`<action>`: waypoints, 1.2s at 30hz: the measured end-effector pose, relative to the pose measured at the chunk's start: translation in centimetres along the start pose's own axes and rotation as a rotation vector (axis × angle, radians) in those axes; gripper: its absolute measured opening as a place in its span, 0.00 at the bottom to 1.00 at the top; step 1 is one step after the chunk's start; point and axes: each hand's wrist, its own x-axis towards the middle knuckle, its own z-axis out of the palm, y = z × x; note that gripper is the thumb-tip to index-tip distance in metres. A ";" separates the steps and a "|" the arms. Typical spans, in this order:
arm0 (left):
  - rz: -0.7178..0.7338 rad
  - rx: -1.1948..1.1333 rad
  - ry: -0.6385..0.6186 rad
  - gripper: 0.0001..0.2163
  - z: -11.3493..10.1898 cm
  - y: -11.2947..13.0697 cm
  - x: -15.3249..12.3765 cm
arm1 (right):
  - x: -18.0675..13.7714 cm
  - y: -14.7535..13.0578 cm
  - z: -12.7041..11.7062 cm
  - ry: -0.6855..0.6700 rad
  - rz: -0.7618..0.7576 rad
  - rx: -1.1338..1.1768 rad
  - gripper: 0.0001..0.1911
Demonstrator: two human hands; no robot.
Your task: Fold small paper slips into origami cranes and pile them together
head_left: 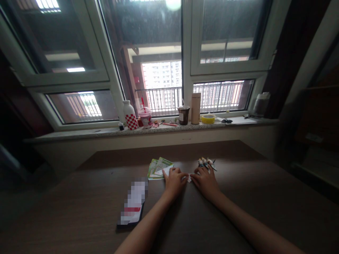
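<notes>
Between the fingertips of both hands, low over the brown table (233,218), is a small whitish piece (189,178) that looks like folded paper; its kind is too small to make out. My left hand (174,181) pinches its left side, and my right hand (205,180) pinches its right side. Just left of my left hand lie several green-and-white cards (161,165), fanned over each other and partly covered by the hand. Beyond my right hand's fingers sits a cluster of small crumpled, multicoloured pieces (206,162).
A phone (134,201) lies left of my left forearm, its screen blurred. On the windowsill (164,131) stand a checkered bottle (130,116), a pink drink cup (145,118), a dark cup (183,115), a beige flask (196,108), yellow tape (208,119) and black scissors (226,121).
</notes>
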 end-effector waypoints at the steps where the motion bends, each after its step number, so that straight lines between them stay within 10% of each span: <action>1: 0.004 -0.001 0.007 0.10 0.0 0.0 0.0 | 0.0 0.0 0.0 0.003 0.003 0.002 0.09; 36: 0.029 0.040 0.046 0.10 0.1 0.0 -0.2 | -0.3 0.6 1.3 -0.039 -0.008 0.089 0.12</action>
